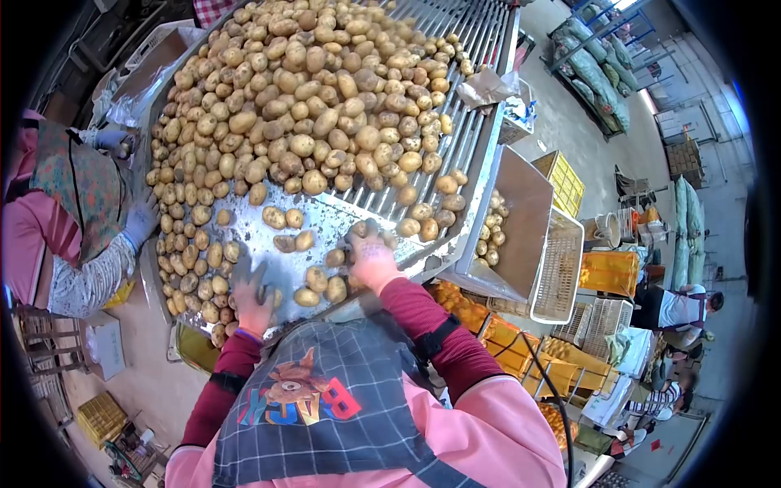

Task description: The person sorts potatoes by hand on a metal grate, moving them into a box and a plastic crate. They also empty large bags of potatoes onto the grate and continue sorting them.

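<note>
My left hand (254,299), in a pink glove with grey fingers, reaches flat over the metal sorting table (325,218), fingers spread, between loose potatoes. A small potato shows just right of its palm. My right hand (373,259), gloved the same way, lies near the table's right front edge with its fingers stretched forward and apart. Close to its left side are several potatoes (316,279). What lies under its fingertips is hidden. A large heap of potatoes (309,98) covers the far part of the table and the metal roller bars (480,41).
At the left, a co-worker's gloved hand (141,218) rests by the table's edge. A chute (512,211) and a white plastic crate (558,264) stand at the right, with potatoes below. Yellow crates (561,183) and orange sacks (504,342) sit on the floor. More people work farther right.
</note>
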Demonstrator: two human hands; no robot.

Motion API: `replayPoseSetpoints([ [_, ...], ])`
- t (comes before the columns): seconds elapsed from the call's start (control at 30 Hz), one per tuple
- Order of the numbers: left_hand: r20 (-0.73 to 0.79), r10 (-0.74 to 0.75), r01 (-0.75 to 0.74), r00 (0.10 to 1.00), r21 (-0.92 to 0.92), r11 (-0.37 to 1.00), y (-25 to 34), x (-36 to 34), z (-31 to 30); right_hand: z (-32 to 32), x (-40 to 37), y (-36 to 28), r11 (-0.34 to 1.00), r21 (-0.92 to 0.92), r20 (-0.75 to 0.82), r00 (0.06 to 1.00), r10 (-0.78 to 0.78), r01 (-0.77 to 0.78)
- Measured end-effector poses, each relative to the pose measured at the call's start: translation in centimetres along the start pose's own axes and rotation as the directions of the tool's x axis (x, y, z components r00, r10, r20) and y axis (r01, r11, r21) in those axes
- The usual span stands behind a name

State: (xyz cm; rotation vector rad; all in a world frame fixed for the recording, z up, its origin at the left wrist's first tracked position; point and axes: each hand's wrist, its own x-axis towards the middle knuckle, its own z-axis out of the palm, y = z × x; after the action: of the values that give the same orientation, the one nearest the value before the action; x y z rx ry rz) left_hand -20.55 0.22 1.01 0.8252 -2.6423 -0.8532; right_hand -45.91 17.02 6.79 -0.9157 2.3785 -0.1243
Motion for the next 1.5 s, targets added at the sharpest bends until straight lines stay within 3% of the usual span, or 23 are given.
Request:
replayPoseSetpoints([
  [0.07,-0.074,-0.167,0.158,0.983,-0.113,0.981,-1.6,-2.1,0.5,0.6,0.2,1.9,0.977,0.214,-0.009,1.0,0.018,-0.016],
  [0.17,-0.162,-0.299,0.258,0.941,-0.231,0.938,-3.5,-4.3,-0.2,-1.4,-0.6,10.6,0.959,0.225,-0.477,0.878,-0.045,0.172],
  [0.2,-0.183,-0.325,0.28,0.928,-0.234,0.931,-4.0,-4.9,-0.5,-6.3,-3.9,10.7,0.933,0.303,-0.385,0.871,0.306,-0.194],
  [0.27,-0.218,-0.362,0.31,0.906,-0.242,0.92,-4.9,-5.2,-1.1,-11.0,-5.2,15.5,0.971,0.088,-0.662,0.715,0.225,-0.223],
  [0.33,-0.202,-0.299,0.268,0.932,-0.169,0.949,-3.8,-3.1,-2.0,-12.5,-2.6,19.1,0.962,-0.066,-0.539,0.821,0.189,-0.265],
  [0.47,-0.22,-0.088,0.067,0.971,-0.102,0.993,-2.3,3.8,-2.4,-14.4,7.2,16.1,0.933,0.357,-0.363,0.913,0.187,-0.049],
  [0.53,-0.218,-0.105,0.081,0.97,-0.115,0.99,-1.3,6.5,-2.0,-13.4,10.1,11.0,0.9,0.356,-0.183,0.926,0.331,-0.252],
  [0.6,-0.261,-0.014,-0.011,0.965,-0.094,0.995,-0.2,7.6,-1.1,-11.1,10.9,6.4,0.918,-0.223,-0.287,0.922,0.259,-0.327],
  [0.63,-0.21,-0.139,0.054,0.968,-0.367,0.929,1.9,7.6,-0.5,-10.2,11.3,4.7,0.895,-0.358,-0.129,0.964,0.234,-0.265],
  [0.67,-0.167,-0.075,0.03,0.983,-0.257,0.966,1.9,7.0,0.5,-9.3,11.3,3.3,0.857,-0.483,0.037,0.974,0.224,-0.179],
  [0.8,0.037,-0.005,0.006,0.999,-0.019,1.0,2.3,3.1,2.8,-1.9,9.3,3.3,0.973,-0.169,-0.187,0.975,0.124,-0.156],
  [0.87,-0.017,-0.079,0.075,0.997,-0.18,0.981,0.0,1.8,2.2,-1.6,5.9,5.8,0.983,-0.065,-0.253,0.95,-0.182,0.171],
  [0.93,-0.169,-0.191,0.124,0.967,-0.344,0.931,-5.1,-1.5,3.2,-7.9,0.7,6.3,0.997,0.045,-0.362,0.931,-0.044,0.064],
  [1.0,-0.224,-0.329,0.266,0.917,-0.27,0.925,-4.3,-2.3,-0.4,-10.4,-0.7,12.4,0.949,0.312,-0.578,0.783,0.23,-0.049],
  [1.07,-0.154,-0.346,0.289,0.926,-0.303,0.908,-3.6,-2.2,-1.2,-11.8,0.2,15.9,0.945,-0.118,-0.785,0.611,0.101,-0.307],
  [1.13,-0.052,-0.368,0.292,0.928,-0.513,0.807,-1.9,-0.6,0.4,-14.0,3.8,13.7,0.986,0.142,-0.713,0.682,0.163,-0.087],
  [1.2,0.005,0.043,-0.043,0.999,-0.042,0.998,2.2,3.6,-0.1,-14.1,9.4,9.3,0.878,0.42,-0.648,0.754,0.111,0.231],
  [1.23,-0.006,0.16,-0.16,0.987,-0.106,0.981,2.9,5.5,1.3,-14.1,11.4,6.7,0.896,0.411,-0.532,0.843,0.084,0.17],
  [1.27,0.082,0.184,-0.166,0.979,-0.19,0.968,4.6,7.8,1.1,-13.6,12.8,4.0,0.914,0.391,-0.403,0.913,0.061,0.111],
  [1.33,0.093,0.153,-0.14,0.984,-0.132,0.981,5.8,11.7,2.5,-10.2,14.6,-0.7,0.983,-0.147,-0.283,0.957,0.062,-0.107],
  [1.4,0.079,0.093,-0.089,0.993,-0.055,0.995,7.8,16.6,2.7,-3.0,17.0,-0.9,0.995,0.094,-0.313,0.948,0.064,-0.036],
  [1.43,0.259,-0.044,0.018,0.965,0.101,0.995,8.6,18.5,2.2,-0.5,16.0,-0.8,0.991,0.125,-0.299,0.954,0.002,0.037],
  [1.5,0.367,0.002,-0.131,0.93,0.328,0.936,5.0,20.0,5.4,0.7,11.3,-0.9,0.94,0.304,-0.256,0.964,-0.075,0.153],
])
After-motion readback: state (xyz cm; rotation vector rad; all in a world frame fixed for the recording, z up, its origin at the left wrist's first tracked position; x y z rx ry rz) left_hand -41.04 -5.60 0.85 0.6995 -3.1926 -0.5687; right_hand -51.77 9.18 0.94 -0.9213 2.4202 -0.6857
